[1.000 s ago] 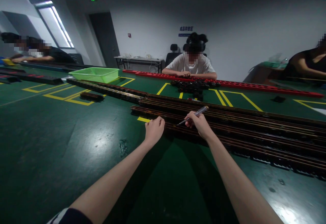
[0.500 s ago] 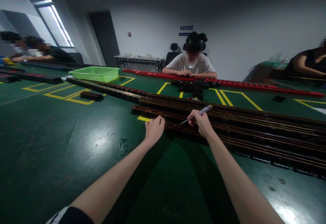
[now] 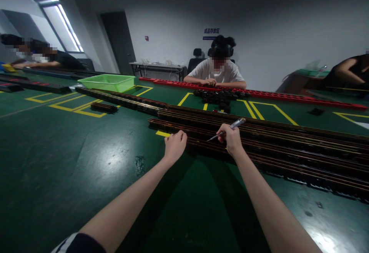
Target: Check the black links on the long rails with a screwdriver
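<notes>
My right hand [image 3: 230, 138] is closed round a slim screwdriver [image 3: 238, 123] with a clear handle. It is held slanted like a pen, its thin shaft pointing down to the left. The tip is at the nearest long dark rail [image 3: 201, 144], whose edges show thin coppery lines; whether it touches cannot be made out. To the left, my left hand [image 3: 175, 143] grips that rail near its left end with curled fingers, thumb side hidden. More dark rails [image 3: 288, 138] lie side by side just behind and to the right.
A light green basket [image 3: 106, 83] stands at the back left, near a short dark piece [image 3: 103, 108]. Across the green table [image 3: 100, 191], a person [image 3: 215, 68] sits behind a long red strip [image 3: 288, 96] and a heap of black parts [image 3: 213, 96]. Other people work at both sides.
My right hand has shifted slightly to the right with the screwdriver, its tip moving right along the rail. My left hand has stayed put.
</notes>
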`<move>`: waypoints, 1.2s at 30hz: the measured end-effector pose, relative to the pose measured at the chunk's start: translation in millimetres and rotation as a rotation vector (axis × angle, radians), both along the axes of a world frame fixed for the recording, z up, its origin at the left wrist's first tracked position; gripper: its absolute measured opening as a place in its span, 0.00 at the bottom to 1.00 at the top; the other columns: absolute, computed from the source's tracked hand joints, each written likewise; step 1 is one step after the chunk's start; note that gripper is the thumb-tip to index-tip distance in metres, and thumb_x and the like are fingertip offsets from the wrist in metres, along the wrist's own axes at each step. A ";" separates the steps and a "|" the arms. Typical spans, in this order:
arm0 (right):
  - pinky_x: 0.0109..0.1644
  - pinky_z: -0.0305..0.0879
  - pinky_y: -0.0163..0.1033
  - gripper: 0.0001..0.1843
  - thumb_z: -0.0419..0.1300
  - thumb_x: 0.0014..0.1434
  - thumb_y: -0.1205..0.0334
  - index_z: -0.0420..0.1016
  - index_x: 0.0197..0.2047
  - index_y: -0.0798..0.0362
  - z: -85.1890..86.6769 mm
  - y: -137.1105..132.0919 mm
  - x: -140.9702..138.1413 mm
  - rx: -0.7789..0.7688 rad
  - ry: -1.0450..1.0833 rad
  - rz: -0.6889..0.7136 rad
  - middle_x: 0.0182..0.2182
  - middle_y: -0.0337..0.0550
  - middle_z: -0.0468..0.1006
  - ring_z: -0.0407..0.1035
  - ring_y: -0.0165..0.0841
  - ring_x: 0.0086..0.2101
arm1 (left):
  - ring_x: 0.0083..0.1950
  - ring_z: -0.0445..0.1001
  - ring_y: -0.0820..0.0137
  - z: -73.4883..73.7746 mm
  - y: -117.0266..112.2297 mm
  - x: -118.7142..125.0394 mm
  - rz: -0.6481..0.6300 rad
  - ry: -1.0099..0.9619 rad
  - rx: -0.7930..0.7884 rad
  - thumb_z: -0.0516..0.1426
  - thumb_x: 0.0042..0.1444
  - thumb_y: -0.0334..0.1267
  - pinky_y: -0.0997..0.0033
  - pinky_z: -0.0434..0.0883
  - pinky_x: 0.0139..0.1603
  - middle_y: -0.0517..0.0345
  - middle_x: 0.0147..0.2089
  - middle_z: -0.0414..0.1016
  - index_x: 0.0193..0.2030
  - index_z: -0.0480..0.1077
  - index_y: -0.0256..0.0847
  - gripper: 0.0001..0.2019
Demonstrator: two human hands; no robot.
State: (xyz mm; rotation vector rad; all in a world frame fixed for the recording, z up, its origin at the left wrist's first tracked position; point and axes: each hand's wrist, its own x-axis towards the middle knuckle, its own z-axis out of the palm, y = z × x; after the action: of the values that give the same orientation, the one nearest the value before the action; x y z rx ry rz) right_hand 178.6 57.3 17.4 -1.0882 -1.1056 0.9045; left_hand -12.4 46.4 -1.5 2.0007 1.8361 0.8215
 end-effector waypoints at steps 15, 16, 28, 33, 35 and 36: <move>0.15 0.50 0.31 0.10 0.53 0.41 0.63 0.64 0.12 0.53 -0.3 0.9 -1.6 0.018 -0.019 0.009 0.08 0.36 0.61 0.55 0.25 0.12 | 0.43 0.71 0.64 -2.5 2.2 -0.8 0.005 0.023 0.020 0.42 0.62 0.37 0.62 0.60 0.48 0.56 0.37 0.75 0.32 0.68 0.42 0.16; 0.15 0.50 0.30 0.10 0.53 0.41 0.63 0.64 0.12 0.53 0.0 0.8 -1.7 0.021 -0.026 0.013 0.09 0.36 0.61 0.55 0.24 0.12 | 0.43 0.71 0.64 -2.5 2.2 -0.8 0.006 0.023 0.018 0.42 0.62 0.37 0.62 0.60 0.48 0.56 0.37 0.75 0.32 0.68 0.42 0.16; 0.14 0.50 0.30 0.10 0.53 0.44 0.63 0.63 0.14 0.53 0.6 0.2 -2.7 0.050 -0.085 0.013 0.09 0.34 0.61 0.55 0.24 0.12 | 0.44 0.71 0.65 -2.3 1.7 -1.2 0.002 0.006 -0.006 0.41 0.62 0.37 0.63 0.60 0.49 0.57 0.37 0.75 0.33 0.67 0.42 0.15; 0.14 0.50 0.30 0.10 0.53 0.44 0.63 0.64 0.15 0.53 -0.6 1.2 -2.2 0.052 -0.096 0.010 0.09 0.34 0.61 0.55 0.24 0.12 | 0.44 0.70 0.63 -1.4 1.5 -0.7 0.003 0.022 -0.005 0.41 0.62 0.38 0.61 0.59 0.49 0.56 0.37 0.75 0.33 0.67 0.42 0.15; 0.14 0.50 0.30 0.10 0.53 0.44 0.63 0.63 0.15 0.53 -1.3 1.8 -2.1 0.053 -0.097 0.009 0.09 0.34 0.61 0.55 0.24 0.11 | 0.45 0.70 0.63 -0.7 1.5 -0.3 0.013 0.032 -0.008 0.41 0.62 0.38 0.61 0.59 0.50 0.56 0.38 0.75 0.33 0.67 0.42 0.15; 0.14 0.50 0.30 0.09 0.53 0.44 0.63 0.63 0.15 0.53 -1.7 2.2 -2.0 0.054 -0.096 0.008 0.09 0.34 0.61 0.55 0.24 0.11 | 0.45 0.70 0.63 -0.5 1.5 -0.3 0.015 0.031 -0.008 0.41 0.62 0.38 0.60 0.59 0.50 0.56 0.38 0.75 0.33 0.67 0.42 0.15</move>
State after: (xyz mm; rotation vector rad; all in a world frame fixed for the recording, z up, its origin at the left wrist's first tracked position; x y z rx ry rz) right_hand 176.6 59.5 15.8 -1.0923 -1.2083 0.8311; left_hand -12.7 47.9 -1.9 2.0077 1.8703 0.7902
